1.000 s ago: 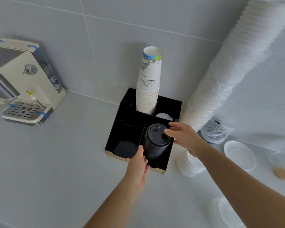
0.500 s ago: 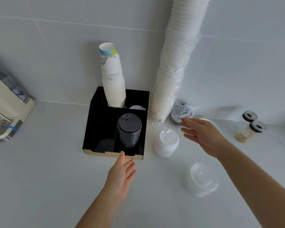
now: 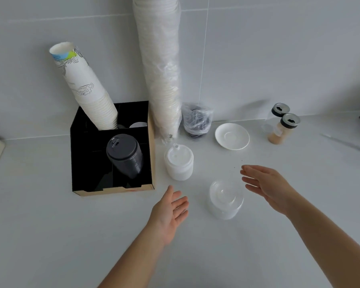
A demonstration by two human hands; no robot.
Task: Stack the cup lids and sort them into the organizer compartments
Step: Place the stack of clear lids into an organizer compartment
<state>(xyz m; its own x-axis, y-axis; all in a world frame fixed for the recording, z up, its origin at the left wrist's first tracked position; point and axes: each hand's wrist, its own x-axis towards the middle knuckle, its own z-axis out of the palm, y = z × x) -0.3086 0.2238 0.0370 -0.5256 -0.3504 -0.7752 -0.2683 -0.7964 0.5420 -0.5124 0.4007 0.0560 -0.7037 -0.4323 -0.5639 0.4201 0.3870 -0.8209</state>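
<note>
1. Black lids, the black lid stack [image 3: 125, 155], already stand tilted in the front right compartment of the organizer [image 3: 78, 163], left of centre in the frame. Printed paper cups [image 3: 87, 94] lean out of a rear compartment behind them.

2. Both hands are empty, with fingers spread. The left hand [image 3: 168, 210] hovers palm-up below centre, and the right hand [image 3: 266, 185] is held edge-on to the right of it. They are apart, with the clear lid stack [image 3: 226, 199] between them, and neither touches it.

3. The white lid stack [image 3: 179, 163] stands just beside the organizer's right wall, above the clear one. Both stacks are out on the counter [image 3: 50, 235], so I'd say sorting is partly done.

4. The step looks like closing in on the clear lids. It would go best with a palm on each side, low on the stack, pressing evenly so the slippery lids stay nested.

5. The stack should be lifted straight up, then carried over the organizer wall without knocking the white stack or the tall sleeve of white cups [image 3: 160, 65] leaning near it.

6. I cannot tell from here which compartments are free, as the dark interior hides them.
</note>
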